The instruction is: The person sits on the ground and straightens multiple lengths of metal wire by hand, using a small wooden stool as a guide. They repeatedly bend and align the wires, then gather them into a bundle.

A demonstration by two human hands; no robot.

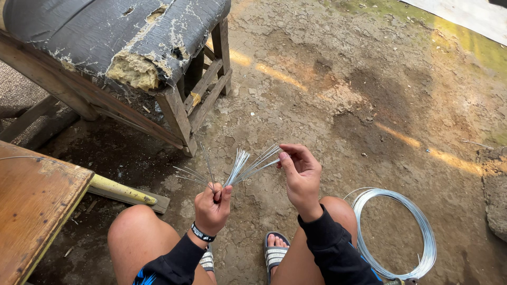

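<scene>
left hand (212, 207) fisted around the bottom ends of a bunch of thin, straight, silvery cut wires (238, 168), held above the knees over bare dirt ground (338, 105). fanned up and outward, long axes mostly rising toward upper right, a few strays leaning left. right hand (302, 177) pinching the upper tips of some strands. coil of shiny grey wire (396, 232) lying beside the right knee.

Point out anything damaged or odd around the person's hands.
The grey padded bench seat at upper left is torn, with yellowish foam showing at its corner. The cut silver wire pieces, gripped by the left hand and pinched by the right hand, splay unevenly.
</scene>
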